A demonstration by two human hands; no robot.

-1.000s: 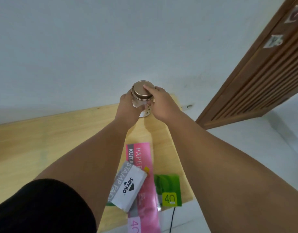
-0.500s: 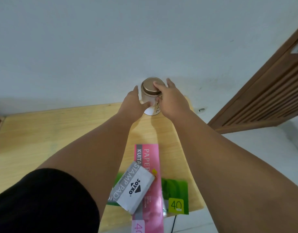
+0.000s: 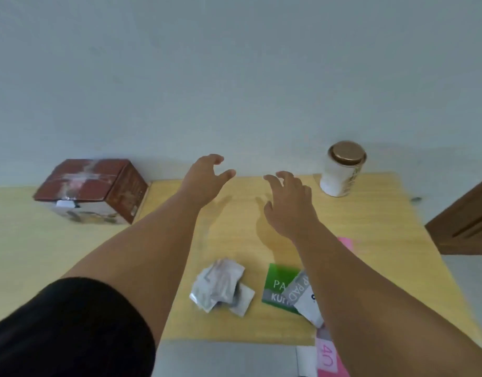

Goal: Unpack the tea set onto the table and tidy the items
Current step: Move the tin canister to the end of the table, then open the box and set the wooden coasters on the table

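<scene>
A white tea canister (image 3: 341, 174) with a copper lid stands upright near the far right corner of the light wooden table (image 3: 234, 238). A brown taped tea set box (image 3: 91, 190) sits at the far left by the wall. My left hand (image 3: 206, 176) and my right hand (image 3: 286, 202) hover over the middle of the table between the two, fingers spread, holding nothing. The canister is apart from my right hand, to its right.
Several silver sachets (image 3: 220, 285) lie near the front edge. Beside them are a green paper pack (image 3: 278, 285), a grey stamp pad box (image 3: 305, 297) and a pink paper pack (image 3: 328, 357). A wooden door (image 3: 465, 224) stands at the right; a wall runs behind.
Both hands have let go of the canister, which now stands on the table. They have moved left to the table's middle, and my view has swung left, showing the brown box.
</scene>
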